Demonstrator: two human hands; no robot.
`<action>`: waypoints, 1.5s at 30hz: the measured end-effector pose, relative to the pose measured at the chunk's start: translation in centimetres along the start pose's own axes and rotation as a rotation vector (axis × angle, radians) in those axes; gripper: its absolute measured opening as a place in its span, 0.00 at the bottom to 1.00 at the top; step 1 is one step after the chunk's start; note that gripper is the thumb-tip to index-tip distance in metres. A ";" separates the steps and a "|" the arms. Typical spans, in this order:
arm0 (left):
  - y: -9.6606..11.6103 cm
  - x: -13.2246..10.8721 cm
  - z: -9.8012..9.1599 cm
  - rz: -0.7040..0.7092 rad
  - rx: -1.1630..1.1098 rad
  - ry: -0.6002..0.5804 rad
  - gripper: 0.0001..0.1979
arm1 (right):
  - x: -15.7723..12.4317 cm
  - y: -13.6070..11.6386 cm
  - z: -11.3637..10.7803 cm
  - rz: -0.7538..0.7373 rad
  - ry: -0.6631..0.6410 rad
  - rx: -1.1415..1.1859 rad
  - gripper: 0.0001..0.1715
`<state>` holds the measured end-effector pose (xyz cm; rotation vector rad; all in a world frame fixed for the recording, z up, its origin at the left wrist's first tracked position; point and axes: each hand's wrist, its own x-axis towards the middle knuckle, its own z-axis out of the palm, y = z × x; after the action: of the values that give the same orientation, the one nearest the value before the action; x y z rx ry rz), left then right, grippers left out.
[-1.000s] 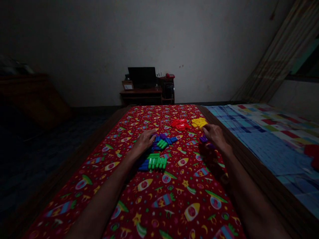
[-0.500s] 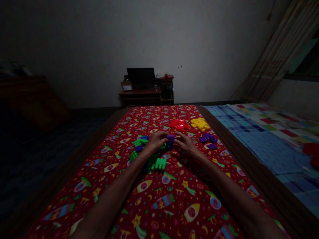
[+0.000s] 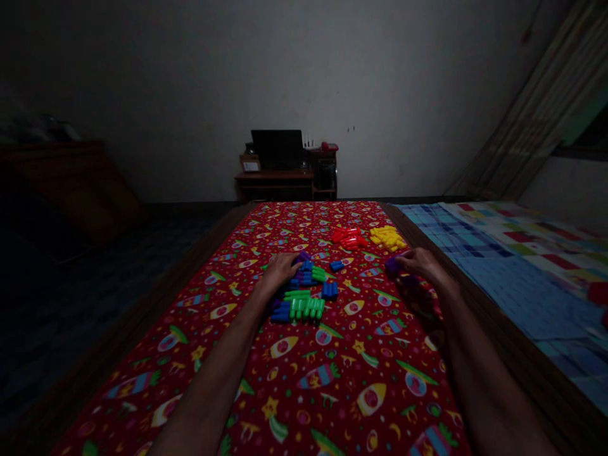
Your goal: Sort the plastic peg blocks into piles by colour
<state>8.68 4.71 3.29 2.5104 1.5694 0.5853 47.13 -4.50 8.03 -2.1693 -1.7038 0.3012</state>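
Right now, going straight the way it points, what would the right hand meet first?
The right hand would first meet the purple bricks at its fingertips, possibly touching them; depth is unclear in this dim light.

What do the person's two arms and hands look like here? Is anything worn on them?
The left arm and the right arm are bare along all that shows; no sleeve reaches into view. The left hand and the right hand wear no gloves. No watch, bracelet or ring can be seen, though the dim light could hide a thin one.
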 end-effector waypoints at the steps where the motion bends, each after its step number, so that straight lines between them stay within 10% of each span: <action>1: 0.1 0.4 0.0 -0.003 0.000 -0.015 0.20 | -0.2 0.3 -0.2 0.034 0.014 -0.042 0.22; 11: 0.4 3.1 -0.5 0.006 -0.049 -0.088 0.20 | -1.8 -5.0 0.9 -0.094 0.241 -0.196 0.21; 21: -1.0 -1.4 -2.0 0.028 -0.197 0.071 0.17 | -0.9 -13.0 7.0 -0.559 -0.006 0.069 0.16; 31: -0.6 -3.6 -1.5 -0.087 -0.308 0.201 0.15 | 3.6 -20.8 10.8 -0.517 -0.150 -0.066 0.09; 37: -0.6 -3.8 -1.5 -0.110 -0.355 0.225 0.15 | 2.5 -17.8 9.9 -0.473 -0.058 -0.026 0.14; 45: 0.1 -3.5 -3.3 -0.133 -0.518 0.270 0.15 | -1.7 -3.4 4.9 -0.229 0.230 0.031 0.17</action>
<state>6.12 1.22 5.42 1.9914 1.4118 1.1749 41.80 -4.70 4.82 -1.8812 -1.7778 0.0163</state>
